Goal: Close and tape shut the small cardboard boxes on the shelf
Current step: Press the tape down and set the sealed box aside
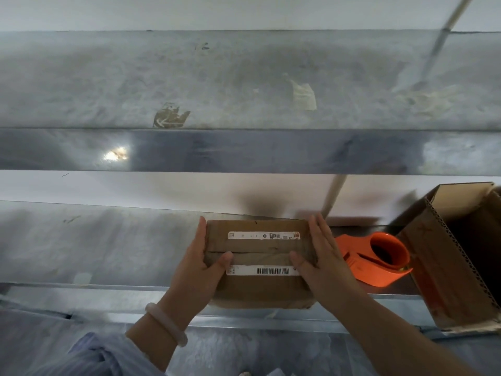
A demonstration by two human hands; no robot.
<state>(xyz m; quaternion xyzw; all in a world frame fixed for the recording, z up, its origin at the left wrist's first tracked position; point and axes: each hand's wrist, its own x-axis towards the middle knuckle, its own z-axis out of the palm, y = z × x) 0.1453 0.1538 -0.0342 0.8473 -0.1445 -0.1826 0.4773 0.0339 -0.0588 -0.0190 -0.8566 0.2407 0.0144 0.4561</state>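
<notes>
The small box (259, 245) sits at the near edge of the metal shelf (95, 248), flaps folded down. The left hand (202, 263) and right hand (324, 256) lie flat against its two sides, fingers straight, not wrapped round it. Each thumb reaches over the top and presses beside the middle seam.

To do this well, I'd say the flaps must meet flush before any tape goes on. One hand should stay pressing the seam while the other reaches for the orange tape dispenser (379, 260) just to the right.

The cardboard looks soft and worn, its corners rounded, with old tape and two white labels across the top. The shelf is dull, scuffed steel. The dispenser is smooth, glossy plastic, curved like a scoop. Farther right stands a bigger open box (447, 267) showing its corrugated edge.
</notes>
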